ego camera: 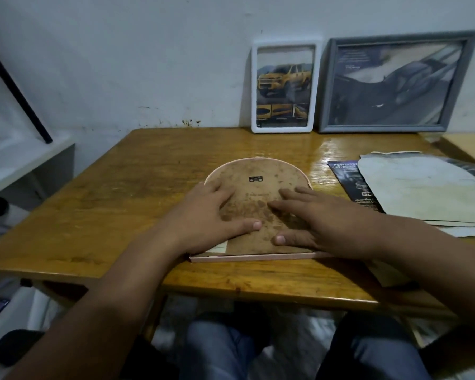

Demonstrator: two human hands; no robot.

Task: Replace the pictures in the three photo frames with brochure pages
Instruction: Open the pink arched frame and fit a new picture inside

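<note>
Both hands press flat, fingers spread, on the brown backing board of an arch-topped pink frame point(251, 212) lying face down mid-counter — left hand point(213, 218) at its 9 o'clock, right hand point(313, 220) at 3 o'clock. A white frame point(284, 87) and a grey frame point(395, 82), each showing a vehicle page, lean on the wall at 12 to 1 o'clock — brochure pages point(422, 187) lie on the wooden counter point(121, 201) at 2 o'clock.

On the dark brochure page point(353, 185) lying on your desk point(137, 171) you can read "POWERTRA…" above "OFF-ROAD", both cut off, and lower down a large "G". Its smaller print is too blurred for you to read.
</note>
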